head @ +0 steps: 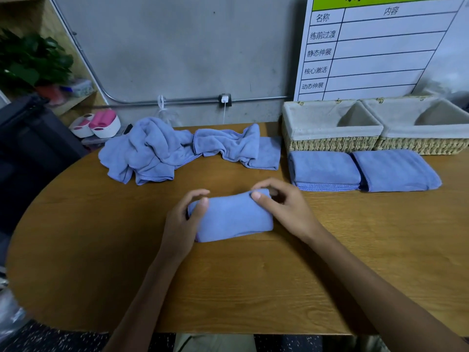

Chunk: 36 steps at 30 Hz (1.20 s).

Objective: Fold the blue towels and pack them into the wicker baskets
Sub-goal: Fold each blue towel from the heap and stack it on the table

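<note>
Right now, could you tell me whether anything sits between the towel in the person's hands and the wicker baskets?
Yes: two folded towels lie on the table directly in front of the wicker baskets, between them and the held towel. The baskets' open tops look unobstructed.

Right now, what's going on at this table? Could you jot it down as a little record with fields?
activity: a person folding blue towels at a wooden table
left hand: grips the left end of the towel being folded
right hand: pinches its upper right corner
folded and waiting: two folded towels lying in front of the baskets
still unfolded: crumpled towel pile at the back of the table
baskets: two lined wicker baskets, no towels visible inside
</note>
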Tool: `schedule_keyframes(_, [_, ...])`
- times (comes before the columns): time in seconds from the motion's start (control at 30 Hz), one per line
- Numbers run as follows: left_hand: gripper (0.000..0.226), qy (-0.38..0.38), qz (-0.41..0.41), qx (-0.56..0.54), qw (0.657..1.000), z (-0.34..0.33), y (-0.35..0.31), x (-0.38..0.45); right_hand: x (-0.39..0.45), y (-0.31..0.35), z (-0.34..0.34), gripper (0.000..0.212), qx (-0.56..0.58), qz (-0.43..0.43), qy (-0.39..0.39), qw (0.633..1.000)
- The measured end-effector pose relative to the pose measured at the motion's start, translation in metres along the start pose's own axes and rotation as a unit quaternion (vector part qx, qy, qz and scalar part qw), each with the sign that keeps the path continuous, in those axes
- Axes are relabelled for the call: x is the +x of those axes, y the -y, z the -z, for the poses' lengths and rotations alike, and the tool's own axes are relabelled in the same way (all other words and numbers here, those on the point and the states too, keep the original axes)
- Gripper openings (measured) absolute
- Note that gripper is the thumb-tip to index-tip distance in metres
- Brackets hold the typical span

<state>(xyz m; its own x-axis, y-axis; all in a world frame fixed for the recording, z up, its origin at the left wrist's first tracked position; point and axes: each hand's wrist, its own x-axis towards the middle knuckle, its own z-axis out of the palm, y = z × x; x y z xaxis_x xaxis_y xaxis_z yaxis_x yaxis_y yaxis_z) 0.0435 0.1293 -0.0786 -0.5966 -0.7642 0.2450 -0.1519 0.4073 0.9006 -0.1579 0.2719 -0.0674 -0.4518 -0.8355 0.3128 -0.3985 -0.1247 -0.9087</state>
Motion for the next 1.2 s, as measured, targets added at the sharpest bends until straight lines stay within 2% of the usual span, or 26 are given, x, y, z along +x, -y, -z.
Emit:
schedule_keyframes(0.07, [0.048, -0.060, 0.029, 0.006, 0.998, -0.006, 0.003, 0.002, 0.012, -0.003, -0.007, 0.023, -0.003, -0.056, -0.032, 0.998])
schedule_keyframes(0.17, [0.031, -0.132, 0.065, 0.018, 0.989, -0.016, 0.004, 0.004, 0.029, -0.001, -0.012, 0.042, -0.001, -0.162, -0.057, 0.985])
schedule_keyframes(0.33, [0.032, -0.153, 0.059, 0.097, 0.982, -0.029, 0.010, 0.009, 0.025, -0.001, -0.019, 0.059, -0.083, -0.162, -0.031, 0.983])
schedule_keyframes(0.43, [0.035, -0.142, 0.028, 0.163, 0.976, -0.034, 0.012, 0.009, 0.020, -0.011, -0.027, 0.059, -0.168, -0.120, -0.055, 0.977])
schedule_keyframes(0.53, [0.036, -0.139, 0.005, 0.240, 0.961, -0.032, 0.009, 0.009, 0.022, -0.010, -0.029, 0.056, -0.245, -0.114, -0.076, 0.960])
schedule_keyframes(0.63, [0.039, -0.112, -0.077, 0.293, 0.946, -0.037, 0.004, 0.004, 0.021, -0.005, -0.035, 0.041, -0.373, 0.002, -0.117, 0.921])
schedule_keyframes(0.7, [0.046, -0.058, -0.095, 0.325, 0.939, -0.046, 0.004, -0.001, 0.014, -0.004, -0.041, 0.043, -0.396, 0.045, -0.072, 0.914])
schedule_keyframes(0.8, [0.056, -0.015, -0.033, 0.359, 0.932, -0.047, 0.010, -0.002, 0.000, -0.016, -0.046, 0.058, -0.397, 0.005, 0.025, 0.917])
schedule_keyframes(0.97, [0.049, 0.012, 0.016, 0.369, 0.929, -0.036, 0.012, -0.011, -0.006, -0.028, -0.034, 0.070, -0.420, -0.020, 0.052, 0.906])
schedule_keyframes(1.2, [0.064, 0.042, 0.010, 0.356, 0.933, -0.030, 0.011, -0.022, -0.011, -0.026, -0.027, 0.065, -0.401, -0.015, 0.071, 0.913])
